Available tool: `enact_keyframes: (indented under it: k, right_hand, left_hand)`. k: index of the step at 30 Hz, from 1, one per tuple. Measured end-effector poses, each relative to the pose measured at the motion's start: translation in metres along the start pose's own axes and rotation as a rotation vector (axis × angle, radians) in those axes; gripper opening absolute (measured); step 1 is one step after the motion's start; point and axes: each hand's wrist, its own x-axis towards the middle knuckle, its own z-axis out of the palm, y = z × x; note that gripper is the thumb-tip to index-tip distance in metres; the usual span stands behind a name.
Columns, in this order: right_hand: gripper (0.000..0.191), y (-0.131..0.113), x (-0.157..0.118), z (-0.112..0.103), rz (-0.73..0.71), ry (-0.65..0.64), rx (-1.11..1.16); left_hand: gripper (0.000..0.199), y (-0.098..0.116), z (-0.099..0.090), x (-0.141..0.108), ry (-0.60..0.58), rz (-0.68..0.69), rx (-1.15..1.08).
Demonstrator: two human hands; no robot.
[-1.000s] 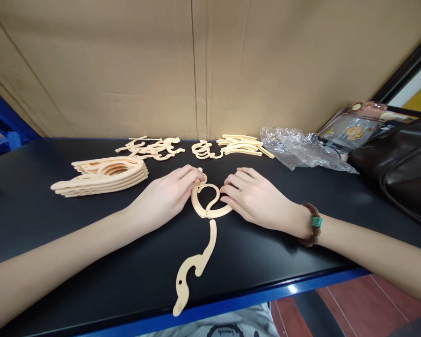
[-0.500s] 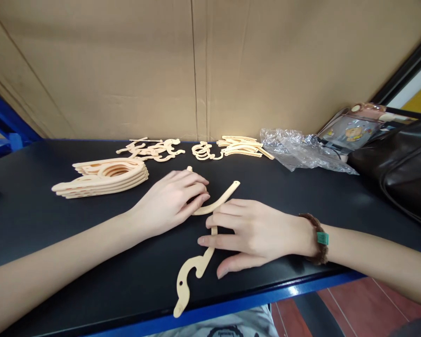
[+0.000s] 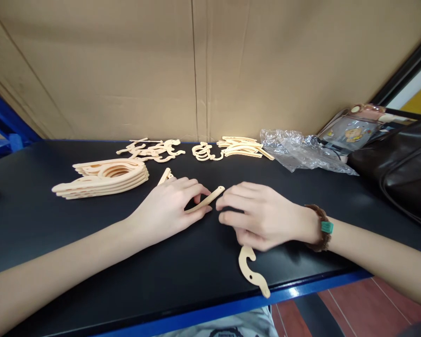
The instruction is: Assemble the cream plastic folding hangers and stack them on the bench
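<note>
My left hand [image 3: 177,201] grips a pale, curved hanger arm [image 3: 210,197] between thumb and fingers; its holed end points up and right. Another pale end [image 3: 165,175] pokes out behind that hand, and whether it belongs to the same part is hidden. Just to the right, my right hand [image 3: 254,215] is closed over a hanger piece with a wavy, notched end [image 3: 250,271]. That end has a small hole and hangs toward the table's front edge, while the rest lies under the palm and fingers.
A stack of folded hangers [image 3: 105,180] lies at left. Along the back sit loose wavy pieces [image 3: 157,150], hooks [image 3: 202,152] and a pile of curved arms [image 3: 243,146]. Crumpled clear plastic bags [image 3: 301,152] and a dark leather bag [image 3: 400,164] are at right.
My left hand has shifted slightly left with the curved arm. My right hand has closed on the wavy piece, swinging its notched end rightward, and the two parts are now apart.
</note>
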Motion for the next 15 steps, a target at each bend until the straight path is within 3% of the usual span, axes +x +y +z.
enact_keyframes:
  k: [4, 8, 15]
  right_hand:
    - [0.018, -0.006, 0.002, -0.003, -0.088, -0.001, 0.249]
    - [0.032, -0.005, 0.001, 0.001, -0.055, -0.029, 0.062]
    - [0.03, 0.004, -0.001, 0.009, 0.421, -0.241, -0.243]
  left_hand:
    - [0.014, 0.004, -0.003, -0.002, -0.055, -0.038, -0.046]
    - [0.012, 0.007, -0.004, -0.003, -0.088, -0.06, -0.005]
    - [0.013, 0.005, -0.001, -0.004, -0.106, -0.009, 0.061]
